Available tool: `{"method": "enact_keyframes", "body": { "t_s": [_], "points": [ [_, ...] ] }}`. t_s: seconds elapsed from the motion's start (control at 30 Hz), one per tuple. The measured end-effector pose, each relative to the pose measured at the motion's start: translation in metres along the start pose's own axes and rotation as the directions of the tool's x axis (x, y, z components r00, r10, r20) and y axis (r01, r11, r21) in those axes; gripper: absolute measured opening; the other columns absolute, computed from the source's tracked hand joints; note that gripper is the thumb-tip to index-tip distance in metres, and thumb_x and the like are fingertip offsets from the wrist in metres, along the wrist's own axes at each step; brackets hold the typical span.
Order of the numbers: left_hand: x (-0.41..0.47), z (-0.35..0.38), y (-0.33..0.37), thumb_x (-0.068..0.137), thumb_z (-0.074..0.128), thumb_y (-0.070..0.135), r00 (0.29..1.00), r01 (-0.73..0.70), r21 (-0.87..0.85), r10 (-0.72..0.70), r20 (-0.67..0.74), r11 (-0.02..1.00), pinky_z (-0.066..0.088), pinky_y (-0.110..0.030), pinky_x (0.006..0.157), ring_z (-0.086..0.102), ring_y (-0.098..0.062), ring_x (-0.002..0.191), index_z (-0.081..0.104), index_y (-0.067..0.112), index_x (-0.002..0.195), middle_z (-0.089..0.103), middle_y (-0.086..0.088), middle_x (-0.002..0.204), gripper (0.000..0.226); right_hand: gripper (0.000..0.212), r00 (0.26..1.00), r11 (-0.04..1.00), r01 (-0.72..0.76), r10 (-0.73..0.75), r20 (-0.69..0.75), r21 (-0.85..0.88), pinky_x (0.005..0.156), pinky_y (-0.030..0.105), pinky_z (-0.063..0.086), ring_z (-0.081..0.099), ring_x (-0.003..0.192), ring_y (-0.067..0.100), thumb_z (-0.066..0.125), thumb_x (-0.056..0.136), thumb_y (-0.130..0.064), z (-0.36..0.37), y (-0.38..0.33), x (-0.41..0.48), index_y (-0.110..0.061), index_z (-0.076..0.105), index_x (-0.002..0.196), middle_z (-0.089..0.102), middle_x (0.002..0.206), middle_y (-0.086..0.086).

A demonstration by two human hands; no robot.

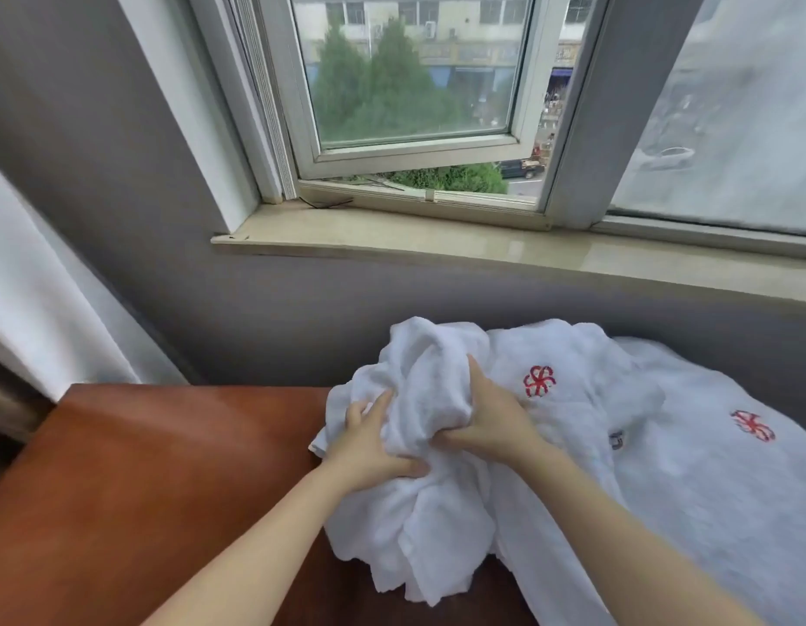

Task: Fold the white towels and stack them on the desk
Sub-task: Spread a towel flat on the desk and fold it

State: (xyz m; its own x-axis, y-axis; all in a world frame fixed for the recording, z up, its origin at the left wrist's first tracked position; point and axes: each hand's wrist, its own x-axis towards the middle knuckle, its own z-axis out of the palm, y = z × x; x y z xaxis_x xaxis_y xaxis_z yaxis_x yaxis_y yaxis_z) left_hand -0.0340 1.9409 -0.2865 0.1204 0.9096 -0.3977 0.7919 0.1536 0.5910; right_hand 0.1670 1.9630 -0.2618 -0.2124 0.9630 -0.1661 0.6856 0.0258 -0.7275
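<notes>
I see a grey wall (98, 173) filling most of the far side, and set into it a window (414, 83) with one pane swung open onto trees and a street. Below that, the reddish-brown desk (157, 467) takes up the near left, its left part bare wood. On the right a pile (708, 490) of white towels sprawls loosely over the desk and runs off the right edge of my view. None of them looks folded. Left of the pile and touching it sits one crumpled towel (428, 381), bunched up high in the middle of the desk, with its lower folds hanging toward me over the near edge. A pale stone sill (392, 239) runs under the window, and a white curtain (44, 309) hangs at the far left. Both of my hands are on the crumpled towel. My left hand (369, 449) lies against its left side, fingers reaching up the cloth and thumb tucked under a fold, so it grips the fabric. My right hand (486, 417) clutches the right side, thumb pointing up and fingers curled into the cloth, so that it has a bunch of towel in its grasp. Two red flower-like logos (539, 380) show on the pile, one just beside my right hand and the other further right. A small grey tag (616, 440) sits between them.
</notes>
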Motion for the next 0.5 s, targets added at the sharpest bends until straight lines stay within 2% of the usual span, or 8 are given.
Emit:
{"method": "enact_keyframes", "body": {
  "t_s": [0.03,0.1,0.17,0.23,0.3,0.37,0.43,0.5],
  "points": [
    [0.001,0.001,-0.001,0.049,0.075,0.061,0.999,0.028,-0.009,-0.028,-0.029,1.000,0.037,-0.019,0.069,0.038,-0.007,0.110,0.013,0.059,0.136,0.013,0.030,0.125,0.107,0.086,1.000,1.000,0.015,-0.015,0.001,-0.019,0.077,0.038,0.056,0.062,0.094,0.004,0.072,0.053,-0.054,0.000,-0.002,0.001,-0.049,0.029,0.128,0.061,0.106,-0.024],
    [0.000,0.003,-0.001,0.053,0.075,0.052,0.997,0.063,-0.073,-0.067,-0.044,0.995,0.043,-0.020,0.063,0.052,-0.007,0.098,0.032,0.055,0.134,0.031,0.010,0.129,0.092,0.084,1.000,1.000,0.022,-0.022,0.000,-0.009,0.076,0.041,0.056,0.063,0.093,0.006,0.070,0.059,-0.047,0.002,-0.004,0.002,-0.044,0.030,0.132,0.062,0.107,-0.022],
    [-0.001,0.002,0.002,0.058,0.073,0.038,0.997,0.035,-0.174,-0.046,-0.060,0.984,0.047,-0.021,0.055,0.062,-0.005,0.078,0.053,0.048,0.109,0.055,0.007,0.111,0.055,0.081,0.999,0.998,0.030,-0.029,-0.013,0.063,0.082,0.043,0.055,0.061,0.101,0.004,0.067,0.061,-0.037,0.006,-0.006,0.000,-0.042,0.032,0.134,0.061,0.111,-0.023],
    [-0.006,-0.002,0.003,0.062,0.071,0.028,0.993,-0.007,-0.221,-0.019,-0.116,0.975,0.043,-0.014,0.047,0.061,0.002,0.060,0.060,0.043,0.089,0.063,0.012,0.079,0.033,0.082,0.999,0.986,0.039,-0.034,-0.029,0.159,0.090,0.041,0.053,0.057,0.112,0.002,0.066,0.062,-0.032,0.008,-0.008,-0.005,-0.046,0.034,0.137,0.059,0.119,-0.024],
    [-0.014,-0.008,0.005,0.063,0.070,0.025,0.988,-0.033,-0.273,-0.010,-0.155,0.961,0.040,-0.009,0.045,0.059,0.006,0.059,0.063,0.044,0.088,0.062,0.015,0.072,0.033,0.074,0.995,0.961,0.092,-0.076,-0.068,0.261,0.092,0.036,0.051,0.056,0.115,-0.003,0.070,0.066,-0.023,0.008,-0.012,-0.011,-0.050,0.042,0.128,0.060,0.119,-0.024],
    [-0.024,-0.016,0.005,0.061,0.070,0.029,0.984,-0.066,-0.331,0.006,-0.178,0.941,0.046,-0.014,0.053,0.062,0.000,0.070,0.063,0.046,0.096,0.061,0.015,0.087,0.040,0.069,0.984,0.931,0.163,-0.130,-0.122,0.326,0.089,0.032,0.053,0.058,0.113,-0.003,0.071,0.070,-0.003,0.005,-0.025,-0.016,-0.046,0.051,0.120,0.063,0.117,-0.020],
    [-0.035,-0.029,0.005,0.059,0.070,0.030,0.975,-0.125,-0.375,0.043,-0.218,0.919,0.051,-0.028,0.063,0.060,-0.012,0.075,0.062,0.038,0.095,0.062,0.000,0.096,0.038,0.066,0.964,0.901,0.249,-0.196,-0.179,0.354,0.081,0.025,0.055,0.063,0.106,0.000,0.065,0.071,0.013,0.002,-0.050,-0.023,-0.039,0.058,0.111,0.067,0.108,-0.015],
    [-0.049,-0.045,0.000,0.059,0.070,0.028,0.961,-0.174,-0.392,0.069,-0.269,0.903,0.050,-0.034,0.065,0.057,-0.021,0.074,0.060,0.029,0.093,0.060,-0.016,0.098,0.036,0.060,0.945,0.861,0.315,-0.243,-0.219,0.400,0.076,0.019,0.053,0.064,0.099,0.001,0.063,0.070,0.014,0.003,-0.081,-0.031,-0.035,0.060,0.106,0.066,0.099,-0.014]
  ]
}}
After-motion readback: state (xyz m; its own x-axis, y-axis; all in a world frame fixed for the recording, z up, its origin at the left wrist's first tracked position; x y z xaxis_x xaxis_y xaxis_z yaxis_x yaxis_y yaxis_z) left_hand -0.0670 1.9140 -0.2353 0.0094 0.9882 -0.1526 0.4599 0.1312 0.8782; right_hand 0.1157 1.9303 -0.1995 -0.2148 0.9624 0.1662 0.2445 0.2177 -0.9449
